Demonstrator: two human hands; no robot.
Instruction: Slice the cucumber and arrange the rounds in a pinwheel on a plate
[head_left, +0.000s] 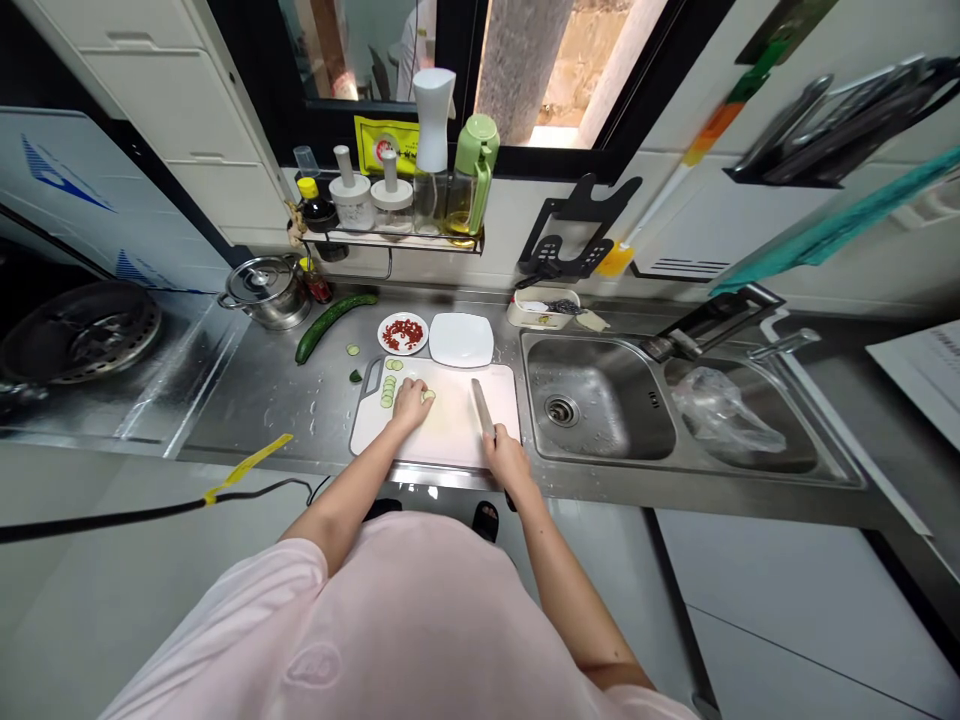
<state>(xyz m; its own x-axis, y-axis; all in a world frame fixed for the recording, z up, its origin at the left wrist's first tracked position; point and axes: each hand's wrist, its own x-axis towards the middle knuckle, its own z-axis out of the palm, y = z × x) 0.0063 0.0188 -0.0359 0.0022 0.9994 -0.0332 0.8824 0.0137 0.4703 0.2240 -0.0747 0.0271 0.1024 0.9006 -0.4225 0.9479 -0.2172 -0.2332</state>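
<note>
My right hand (pixel 507 462) is closed round the handle of a kitchen knife (pixel 483 408), its blade pointing away from me over the right part of a white cutting board (pixel 457 440). On the board's left half, my left hand (pixel 410 405) has its fingers bent around a pale green cucumber slice (pixel 428 396), which shows at the fingertips; anything under the palm is hidden. Several more cucumber slices (pixel 388 390) lie in a row just left of that hand. Behind the board stand a small plate of chopped red pieces (pixel 403 333) and a white square plate (pixel 461 340).
A whole cucumber (pixel 334 325) lies at the back left, near a lidded steel pot (pixel 268 290). The double sink (pixel 600 400) is right of the board, with a plastic bag (pixel 724 412) in its right basin. Bottles and jars fill a wall shelf (pixel 390 240).
</note>
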